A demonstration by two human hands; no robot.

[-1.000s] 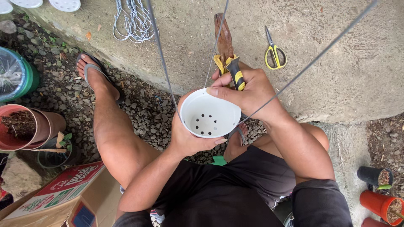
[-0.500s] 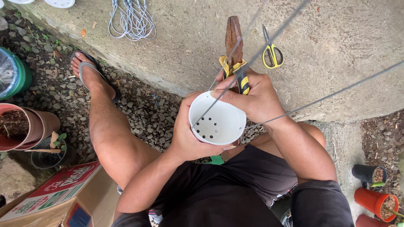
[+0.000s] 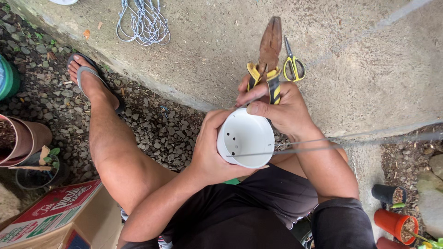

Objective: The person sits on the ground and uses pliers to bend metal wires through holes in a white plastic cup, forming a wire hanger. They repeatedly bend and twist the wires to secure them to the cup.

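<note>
Our left hand [image 3: 210, 152] wraps the white pot [image 3: 246, 138] from its left side, fingers closed around the wall, mouth tilted up toward us. Our right hand [image 3: 277, 108] sits just above the pot's rim, closed on the pliers [image 3: 265, 64], thumb pressed at the rim. The pliers' long axis points up and away from the pot, over the concrete slab [image 3: 360, 69]. A thin wire [image 3: 295, 148] crosses the pot's mouth and runs off to the right of it. Scissors [image 3: 294, 64] lie beyond the pot, just right of the pliers; wire loops [image 3: 143, 23] lie well up-left.
</note>
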